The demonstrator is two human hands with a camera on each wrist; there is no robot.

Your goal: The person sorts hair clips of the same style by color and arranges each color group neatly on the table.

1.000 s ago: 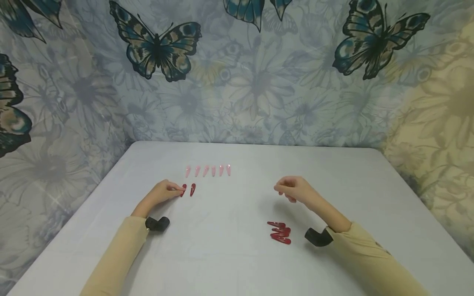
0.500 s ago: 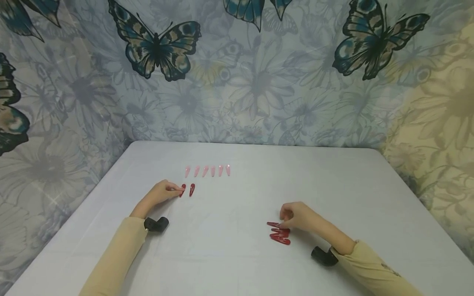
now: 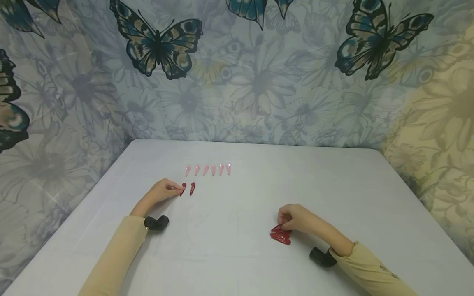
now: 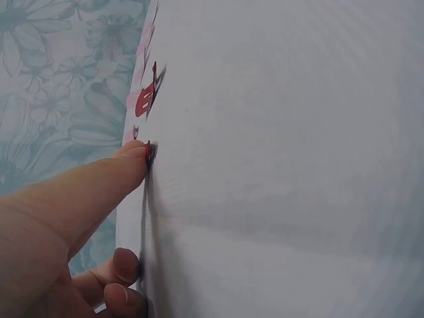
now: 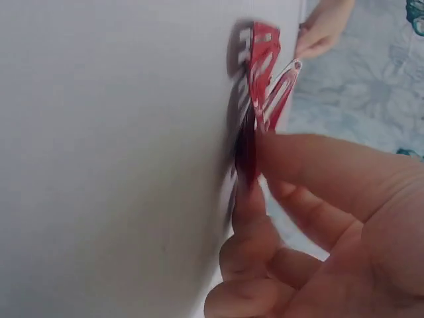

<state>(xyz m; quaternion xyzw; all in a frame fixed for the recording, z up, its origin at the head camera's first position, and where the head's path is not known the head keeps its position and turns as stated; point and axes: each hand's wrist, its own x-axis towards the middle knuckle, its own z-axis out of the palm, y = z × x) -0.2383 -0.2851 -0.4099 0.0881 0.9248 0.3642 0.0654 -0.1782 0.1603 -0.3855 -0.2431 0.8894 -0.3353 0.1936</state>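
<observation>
At left in the head view, my left hand (image 3: 165, 190) has thumb and forefinger tips together on a red snap hair clip (image 4: 149, 152) that lies on the white table (image 3: 229, 246). Just right of it lies a second red hair clip (image 3: 192, 188). On the right side, my right hand (image 3: 296, 218) pinches a dark red hair clip (image 5: 246, 149) between thumb and forefinger at the pile. Several other red hair clips (image 3: 280, 237) overlap right by these fingertips; in the right wrist view one (image 5: 283, 93) stands out at a slant.
Behind the red clips, several pink hair clips (image 3: 205, 170) form a neat row. Wallpaper (image 3: 259, 82) with butterflies and flowers rises beyond the table's far edge. Each wrist wears a black device (image 3: 156, 223) over a yellow sleeve (image 3: 115, 255).
My right hand has come down toward me from mid-table to the red pile and now pinches a clip there; the top clip has shifted. My left hand stays in place.
</observation>
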